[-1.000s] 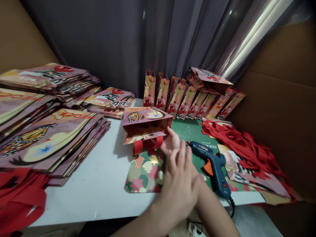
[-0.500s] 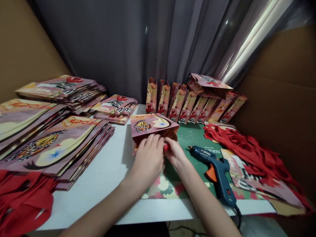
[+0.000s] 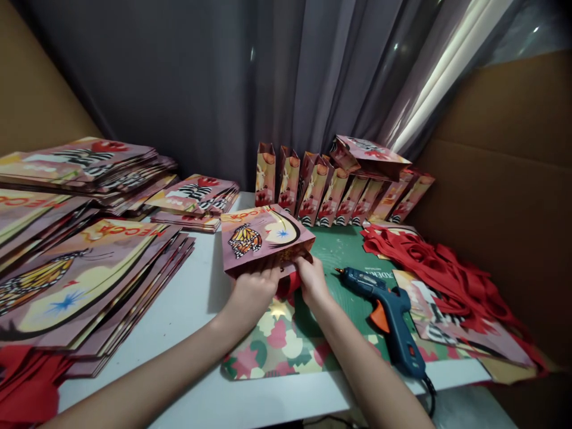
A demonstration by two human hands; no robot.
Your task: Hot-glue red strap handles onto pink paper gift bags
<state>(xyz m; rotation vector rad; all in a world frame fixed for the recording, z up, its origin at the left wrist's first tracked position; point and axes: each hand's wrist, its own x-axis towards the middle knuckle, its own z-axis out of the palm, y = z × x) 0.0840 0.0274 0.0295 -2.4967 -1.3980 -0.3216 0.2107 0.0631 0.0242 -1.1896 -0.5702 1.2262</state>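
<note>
A printed paper bag (image 3: 263,235) with a butterfly and the word MECCA lies on its side, its mouth towards me. My left hand (image 3: 254,292) grips the lower edge of the mouth, its fingers reaching inside and the thumb hidden. My right hand (image 3: 313,279) is at the right side of the mouth, closed on a red ribbon (image 3: 288,286) that loops down between my hands. Its fingertips are partly hidden by the bag. A blue glue gun (image 3: 388,304) with an orange trigger rests right of my right hand, nozzle pointing left.
Stacks of flat printed bags (image 3: 84,280) fill the left. Several opened bags (image 3: 315,187) stand in a row at the back. Red ribbons (image 3: 447,280) lie heaped on the right, more red ribbons (image 3: 31,381) at lower left. A green mat (image 3: 339,244) covers part of the white table (image 3: 170,333).
My hands have moved apart, with the left now at the lower edge of the bag's mouth. The bag's top face shows more, and the red ribbon now hangs as a loop.
</note>
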